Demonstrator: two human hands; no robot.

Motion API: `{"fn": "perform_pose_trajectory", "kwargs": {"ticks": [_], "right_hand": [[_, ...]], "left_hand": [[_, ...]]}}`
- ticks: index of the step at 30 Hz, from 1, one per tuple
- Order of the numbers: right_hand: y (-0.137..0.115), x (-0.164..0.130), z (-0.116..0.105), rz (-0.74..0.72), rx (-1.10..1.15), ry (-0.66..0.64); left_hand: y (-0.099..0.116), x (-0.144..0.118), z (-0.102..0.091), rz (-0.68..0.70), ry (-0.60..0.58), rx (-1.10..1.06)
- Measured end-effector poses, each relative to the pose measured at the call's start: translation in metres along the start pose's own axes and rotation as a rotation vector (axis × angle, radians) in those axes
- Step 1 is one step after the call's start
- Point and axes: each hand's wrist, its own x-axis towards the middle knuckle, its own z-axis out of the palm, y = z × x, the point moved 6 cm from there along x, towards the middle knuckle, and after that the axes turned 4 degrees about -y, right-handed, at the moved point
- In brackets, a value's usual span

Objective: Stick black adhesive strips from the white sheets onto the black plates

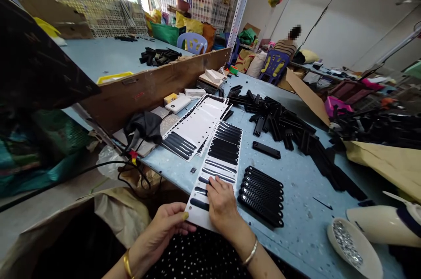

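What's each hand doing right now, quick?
Left hand: closed on the near edge of the sticker sheet, thumb on top.
Right hand: not gripping; fingers press on the sheet at a black strip.

Bare forearms here, gold bangle (127, 265) on the left wrist, thinner silver one (250, 253) on the right, yellow polish on the nails, black white-dotted clothing (200, 255) nearest.

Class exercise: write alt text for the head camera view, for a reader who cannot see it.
A person's left hand holds the near edge of a white backing sheet of black strips on a blue table, while the right hand presses on it. Beside it lie a row of perforated black pieces and a loose pile of black parts.
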Motion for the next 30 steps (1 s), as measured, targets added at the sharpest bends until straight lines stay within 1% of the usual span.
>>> {"fn": "perform_pose_trajectory", "kwargs": {"ticks": [3, 5, 7, 10, 14, 18, 21, 23, 25, 30], "right_hand": [[-0.008, -0.001, -0.015, -0.025, 0.065, 0.098], [-0.016, -0.005, -0.019, -0.045, 0.13, 0.102], [-0.02, -0.01, -0.016, -0.033, 0.2, 0.078], [-0.015, -0.014, -0.01, 0.06, 0.295, 0.1], [-0.004, -0.012, -0.006, 0.14, 0.457, 0.112], [0.003, -0.003, -0.011, 0.195, 0.64, 0.059], [0.007, 0.004, -0.011, 0.274, 0.737, -0.032], [0.008, 0.007, -0.009, 0.34, 0.78, -0.081], [0.009, 0.008, -0.006, 0.409, 0.803, -0.09], [0.01, 0.012, 0.005, 0.516, 0.802, -0.03]], "left_hand": [[0.003, 0.005, 0.0, 0.059, 0.001, -0.013], [0.003, 0.009, 0.002, 0.081, -0.002, -0.041], [0.002, 0.012, 0.005, 0.092, -0.015, -0.054], [0.0, 0.015, 0.007, 0.099, -0.015, -0.048], [0.003, 0.018, 0.008, 0.12, 0.032, -0.032], [0.011, 0.023, 0.012, 0.152, 0.045, 0.033], [0.018, 0.029, 0.016, 0.178, 0.04, 0.075], [0.019, 0.032, 0.017, 0.181, 0.029, 0.083], [0.02, 0.034, 0.017, 0.178, 0.019, 0.089], [0.02, 0.035, 0.012, 0.164, 0.023, 0.067]]}}
